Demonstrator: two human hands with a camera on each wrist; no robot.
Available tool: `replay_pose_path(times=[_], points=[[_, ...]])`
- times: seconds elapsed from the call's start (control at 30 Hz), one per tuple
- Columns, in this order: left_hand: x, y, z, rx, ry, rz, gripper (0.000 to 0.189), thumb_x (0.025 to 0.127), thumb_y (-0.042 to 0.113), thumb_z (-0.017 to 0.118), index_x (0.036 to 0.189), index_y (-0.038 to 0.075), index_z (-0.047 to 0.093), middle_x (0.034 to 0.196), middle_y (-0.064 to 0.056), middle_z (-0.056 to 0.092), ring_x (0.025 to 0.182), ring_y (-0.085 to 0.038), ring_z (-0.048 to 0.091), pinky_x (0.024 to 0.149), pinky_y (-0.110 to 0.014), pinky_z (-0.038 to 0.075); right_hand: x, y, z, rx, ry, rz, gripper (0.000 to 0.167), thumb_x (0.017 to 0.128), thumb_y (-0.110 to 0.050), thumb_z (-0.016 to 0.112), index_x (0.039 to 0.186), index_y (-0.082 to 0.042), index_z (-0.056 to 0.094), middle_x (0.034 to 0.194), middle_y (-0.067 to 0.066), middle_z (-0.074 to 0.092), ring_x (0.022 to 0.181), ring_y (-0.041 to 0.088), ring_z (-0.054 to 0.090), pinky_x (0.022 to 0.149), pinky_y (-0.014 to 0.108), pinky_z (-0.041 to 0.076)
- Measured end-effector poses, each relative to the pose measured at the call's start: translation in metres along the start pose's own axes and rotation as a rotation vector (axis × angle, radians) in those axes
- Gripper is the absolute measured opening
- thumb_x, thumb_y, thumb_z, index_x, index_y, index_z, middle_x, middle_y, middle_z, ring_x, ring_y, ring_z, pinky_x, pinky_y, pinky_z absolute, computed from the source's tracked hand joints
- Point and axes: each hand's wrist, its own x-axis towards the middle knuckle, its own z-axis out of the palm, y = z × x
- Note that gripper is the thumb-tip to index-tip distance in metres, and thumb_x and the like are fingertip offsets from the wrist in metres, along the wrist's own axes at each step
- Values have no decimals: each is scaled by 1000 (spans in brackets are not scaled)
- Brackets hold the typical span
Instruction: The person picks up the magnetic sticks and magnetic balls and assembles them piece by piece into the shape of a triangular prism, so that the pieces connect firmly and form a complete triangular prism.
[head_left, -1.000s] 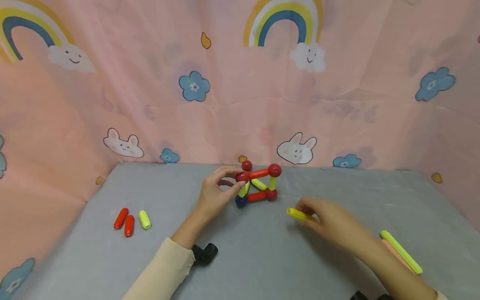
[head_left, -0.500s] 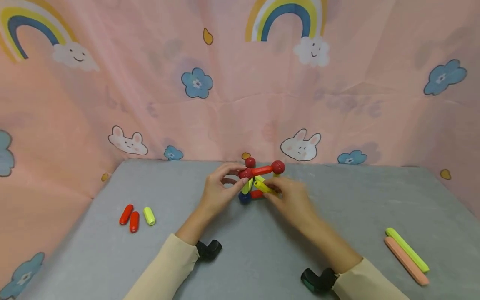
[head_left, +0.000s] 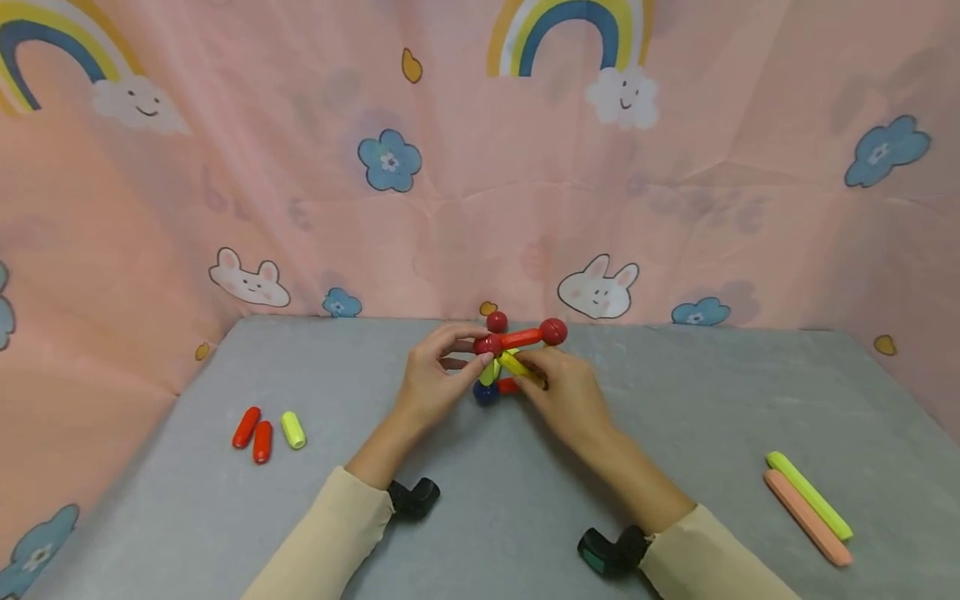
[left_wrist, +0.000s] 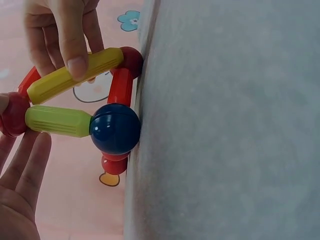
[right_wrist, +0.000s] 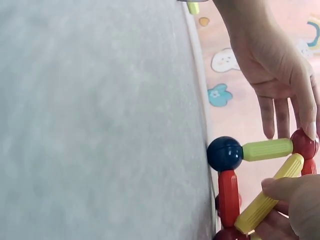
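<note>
A small frame of magnetic rods and balls stands on the table, with red balls, a blue ball [head_left: 486,392], red rods [right_wrist: 229,197] and lime rods [left_wrist: 59,121]. At its upper near corner my left hand [head_left: 435,379] pinches a red ball [left_wrist: 15,115] between thumb and fingers. My right hand [head_left: 572,398] pinches a longer yellow rod [left_wrist: 106,60] and holds it slantwise across the near side. In the left wrist view one end of the yellow rod meets the lower red ball [left_wrist: 131,62]; the other is close to the pinched ball. The right hand hides the lower right corner in the head view.
Two short red rods [head_left: 262,442] and a short lime rod [head_left: 293,430] lie at the left of the grey table [head_left: 480,517]. A long salmon rod [head_left: 806,517] and a long lime rod [head_left: 813,497] lie side by side at the right. A pink patterned cloth [head_left: 465,233] hangs behind.
My right hand has carried the yellow rod leftward to the frame and tilted it across the near side. My left hand has kept its hold on the red ball.
</note>
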Motion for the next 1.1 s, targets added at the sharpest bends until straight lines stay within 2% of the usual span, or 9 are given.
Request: replay_pose_path(times=[0.17,0.43,0.63,0.77,0.87,0.93,1.0,1.1], points=[[1,1,-1,0,1,-7,28,91,12,76,119,10,72,122,-8,70,100,-24,74,77,-35,63,1,-3,1,-27,28,-8,30,84,-10,82,112,-4,75,102,11,76,82,21,68,79,37,62],[3,-1,0,-24,9,-8,29,90,12,76,118,10,72,122,-9,70,100,-25,74,77,-41,63,3,0,4,-9,63,-56,30,82,-7,82,111,-3,76,102,12,77,81,22,71,77,36,62],[5,-2,-2,-82,2,-32,34,87,8,79,119,7,70,122,-11,70,99,-29,73,82,-37,63,6,4,7,10,78,-84,31,83,-7,82,113,-4,75,105,12,77,82,22,71,76,35,62],[7,-2,1,-94,-26,-100,51,85,7,81,132,7,61,123,-12,69,101,-28,73,86,-36,62,5,6,9,30,91,-92,32,83,-6,81,114,-2,75,107,14,77,87,24,72,79,37,62],[8,-2,9,-64,-73,-171,70,84,9,82,145,13,49,120,-13,71,99,-25,73,88,-36,61,1,9,10,40,102,-101,31,83,-8,81,113,-1,75,107,14,77,88,25,72,79,38,62],[9,0,15,-26,-105,-201,77,84,11,83,149,17,44,115,-13,71,97,-23,71,88,-34,61,-1,12,13,47,119,-112,30,83,-8,82,112,-1,75,105,14,77,83,23,70,74,37,61],[10,1,20,6,-116,-207,73,85,11,82,148,18,46,110,-14,71,95,-22,69,86,-33,60,-2,14,15,55,145,-130,29,82,-7,83,109,-1,76,102,13,77,77,21,67,69,34,59],[10,3,24,30,-97,-213,65,85,9,81,143,15,52,106,-14,69,94,-21,65,82,-31,59,-2,20,18,70,201,-193,26,79,-7,85,103,-1,77,95,11,77,70,19,63,61,29,54]])
